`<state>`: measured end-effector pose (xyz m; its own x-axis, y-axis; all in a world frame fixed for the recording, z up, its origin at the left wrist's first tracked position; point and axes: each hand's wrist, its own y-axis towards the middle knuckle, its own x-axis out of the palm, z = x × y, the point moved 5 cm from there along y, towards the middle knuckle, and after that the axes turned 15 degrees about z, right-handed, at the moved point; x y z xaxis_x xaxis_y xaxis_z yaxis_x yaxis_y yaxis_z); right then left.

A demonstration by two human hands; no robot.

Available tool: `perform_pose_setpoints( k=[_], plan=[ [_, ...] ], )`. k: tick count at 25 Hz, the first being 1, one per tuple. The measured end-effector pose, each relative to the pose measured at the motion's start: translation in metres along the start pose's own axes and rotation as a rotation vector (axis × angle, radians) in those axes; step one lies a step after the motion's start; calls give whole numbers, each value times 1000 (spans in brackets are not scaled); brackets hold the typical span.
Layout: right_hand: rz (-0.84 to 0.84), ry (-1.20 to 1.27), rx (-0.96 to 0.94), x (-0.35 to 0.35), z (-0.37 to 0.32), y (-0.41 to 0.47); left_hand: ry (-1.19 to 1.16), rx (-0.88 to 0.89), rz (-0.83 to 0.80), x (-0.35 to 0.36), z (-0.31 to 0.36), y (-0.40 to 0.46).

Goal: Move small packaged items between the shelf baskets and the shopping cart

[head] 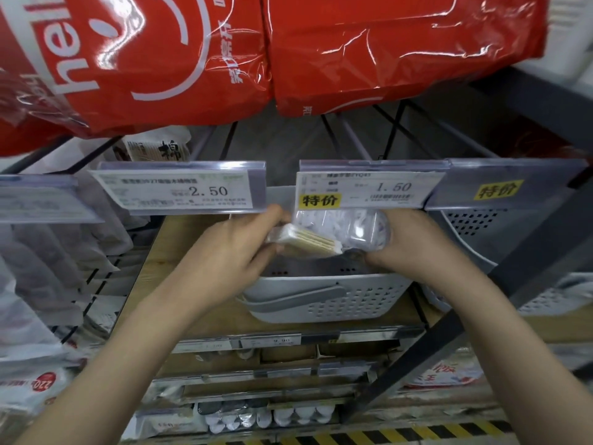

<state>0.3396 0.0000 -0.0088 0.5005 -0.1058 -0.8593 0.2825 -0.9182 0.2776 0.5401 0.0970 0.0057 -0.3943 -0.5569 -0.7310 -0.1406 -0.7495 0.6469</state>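
Note:
A grey perforated shelf basket (353, 300) stands on a wooden shelf in the middle of the view. Just above its rim, my left hand (231, 252) grips a small flat pack with pale stacked sticks (308, 242). My right hand (414, 245) holds a clear plastic bag of small white pieces (346, 226), which touches the flat pack. Both items hover under the price tag reading 1.50 (369, 189). The basket's inside is mostly hidden by my hands. No shopping cart is in view.
Large red bags (288, 53) overhang from the shelf above. A second grey basket (481, 232) sits to the right behind a dark slanted frame bar (449, 335). Clear-wrapped goods hang at the left (48, 261). Lower shelves hold small packs; a striped floor edge runs below.

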Motion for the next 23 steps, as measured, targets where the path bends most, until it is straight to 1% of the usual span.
perform_pose_setpoints(
  k=[3, 5, 6, 8, 10, 12, 14, 16, 18, 19, 21, 23],
  plan=[
    [216, -80, -94, -20, -9, -18, -35, 4, 100, -13, 6, -18],
    [388, -151, -175, -31, -17, -32, -32, 44, 203, -20, 10, -30],
    [447, -171, -199, -35, -20, -40, -29, 70, 251, -22, 11, -36],
    [526, -184, -234, -39, -24, -54, -52, 94, 339, -28, 12, -48],
    [582, -203, -255, -40, -24, -67, -139, 60, 402, -33, 17, -58],
    [617, -233, -251, -42, -22, -80, -271, -26, 420, -37, 20, -66],
    [643, -245, -234, -43, -22, -94, -411, -164, 408, -39, 22, -72],
    [669, -229, -213, -49, -24, -111, -615, -356, 414, -39, 26, -76],
    [690, -193, -190, -58, -31, -130, -874, -578, 442, -35, 24, -83],
    [694, -172, -162, -63, -34, -140, -982, -651, 437, -34, 22, -84],
    [652, -123, -45, -72, -31, -161, -1147, -698, 352, -31, 26, -82],
    [531, -70, 131, -74, -17, -181, -1262, -750, 237, -23, 35, -78]
  ],
)
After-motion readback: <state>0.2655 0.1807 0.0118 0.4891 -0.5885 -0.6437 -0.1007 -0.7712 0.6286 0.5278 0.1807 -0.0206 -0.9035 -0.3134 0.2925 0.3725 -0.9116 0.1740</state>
